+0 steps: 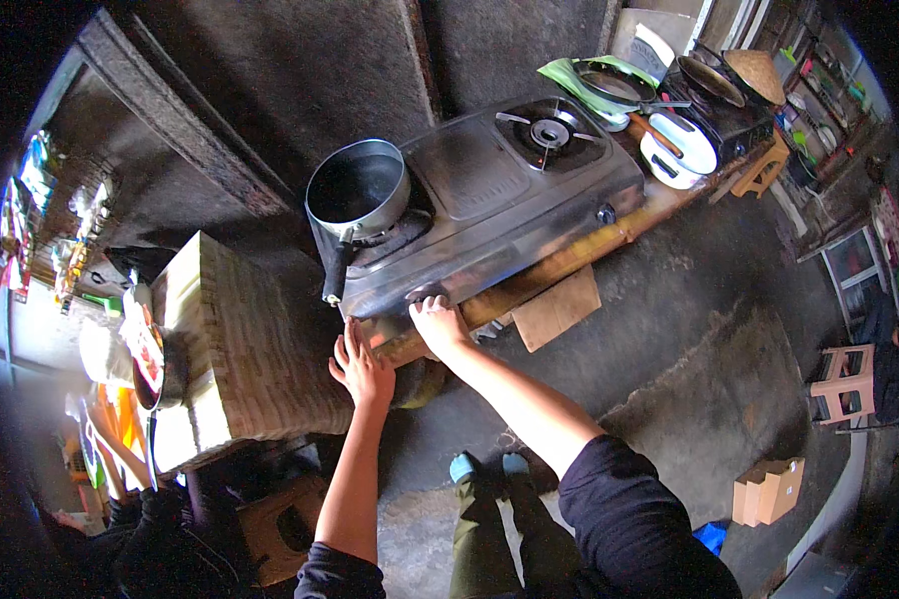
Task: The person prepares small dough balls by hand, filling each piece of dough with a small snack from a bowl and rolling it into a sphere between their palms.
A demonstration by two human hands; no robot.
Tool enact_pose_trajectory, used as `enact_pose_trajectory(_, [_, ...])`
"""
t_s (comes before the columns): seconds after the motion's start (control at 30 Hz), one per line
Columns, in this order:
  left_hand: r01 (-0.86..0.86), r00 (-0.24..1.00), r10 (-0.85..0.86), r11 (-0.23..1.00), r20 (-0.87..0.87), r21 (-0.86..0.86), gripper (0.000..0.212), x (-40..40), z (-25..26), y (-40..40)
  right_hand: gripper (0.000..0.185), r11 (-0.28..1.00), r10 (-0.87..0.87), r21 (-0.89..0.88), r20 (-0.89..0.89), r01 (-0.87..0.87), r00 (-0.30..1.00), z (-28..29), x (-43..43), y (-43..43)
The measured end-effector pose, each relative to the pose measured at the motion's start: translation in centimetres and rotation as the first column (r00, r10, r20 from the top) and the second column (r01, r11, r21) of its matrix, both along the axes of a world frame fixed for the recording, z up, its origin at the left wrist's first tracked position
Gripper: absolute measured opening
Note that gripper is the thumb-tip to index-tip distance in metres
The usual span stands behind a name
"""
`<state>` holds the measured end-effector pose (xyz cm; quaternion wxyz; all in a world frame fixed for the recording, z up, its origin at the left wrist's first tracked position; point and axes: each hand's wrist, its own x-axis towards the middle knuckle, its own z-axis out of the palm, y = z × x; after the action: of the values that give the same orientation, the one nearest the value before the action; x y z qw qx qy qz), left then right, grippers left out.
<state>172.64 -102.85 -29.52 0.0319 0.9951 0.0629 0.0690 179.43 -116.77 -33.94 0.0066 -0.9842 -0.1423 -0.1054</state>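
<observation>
My right hand (438,323) has its fingers around the left control knob (423,292) of a metal two-burner gas stove (487,239). Beside it, my left hand (367,374) spreads its fingers against the stove's front left corner and holds nothing. A saucepan (357,189) sits on the left burner, its black handle (336,269) pointing toward me. Its inside is dark, and I cannot tell what it contains. The right burner (548,135) is bare, with its knob (606,215) on the front panel. No flame can be made out under the saucepan.
Right of the stove stand a white pot (678,161), a frying pan (614,81) and a wok (710,81). At left, a woven-covered table (262,344) bears a pan (166,374); another person's arms (109,442) are beside it. A cardboard box (768,490) and plastic stool (845,385) stand at right.
</observation>
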Motion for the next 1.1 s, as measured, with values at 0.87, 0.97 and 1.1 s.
enact_pose_trajectory(0.87, [-0.062,0.995,0.055,0.994,-0.079,-0.092,0.062,1.0,0.2,0.1,0.019,0.994,0.091,-0.047,-0.172,-0.100,0.981,2.0,-0.3,-0.8])
enact_pose_trajectory(0.97, [-0.039,0.994,0.033,0.998,-0.102,-0.054,0.062,1.5,0.1,-0.2,0.019,0.999,0.048,0.002,-0.184,-0.048,0.982,1.3,0.1,-0.9])
enact_pose_trajectory(1.1, [-0.026,0.991,0.017,0.997,-0.131,-0.066,0.069,1.9,0.4,-0.1,0.020,0.999,0.051,-0.008,-0.231,-0.054,0.972,1.4,0.8,-0.9])
